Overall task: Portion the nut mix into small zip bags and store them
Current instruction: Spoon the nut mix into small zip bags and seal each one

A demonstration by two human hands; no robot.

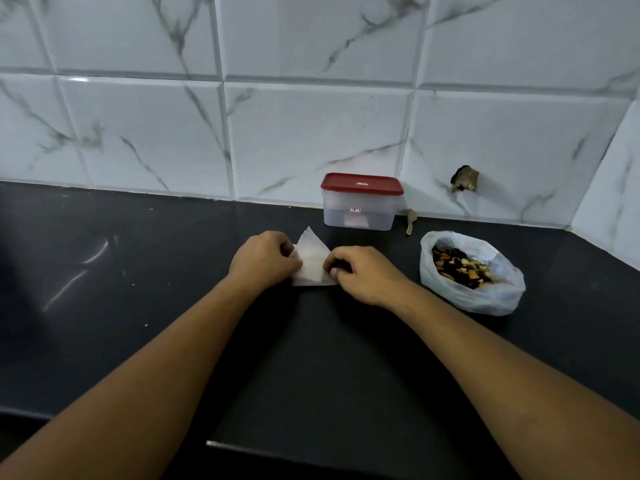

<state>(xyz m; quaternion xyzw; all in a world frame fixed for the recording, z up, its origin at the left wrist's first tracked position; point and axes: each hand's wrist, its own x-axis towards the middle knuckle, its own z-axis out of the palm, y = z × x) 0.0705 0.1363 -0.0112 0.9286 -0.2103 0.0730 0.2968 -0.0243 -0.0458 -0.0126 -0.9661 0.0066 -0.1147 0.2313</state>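
Both hands meet at the middle of the black countertop [138, 306], on a flat pile of small zip bags [313, 263]. The left hand [263, 259] has its fingers curled inward and pinches the pile's left edge. The right hand [363, 271] is curled the same way, thumb and fingertips pinching the right edge. Between the hands, one corner of the plastic stands up in a point toward the wall, while the rest lies on the counter. How many bags the pile holds cannot be told. Both forearms reach forward from the lower corners and converge, wrists low near the surface, knuckles up.

The nut mix [460, 266] sits in an open white plastic bag [485, 299] to the right of the right hand, apart from it. Behind the hands, against the marbled tile wall [311, 126], stands a clear storage container [358, 214] with its red lid [362, 184] on.
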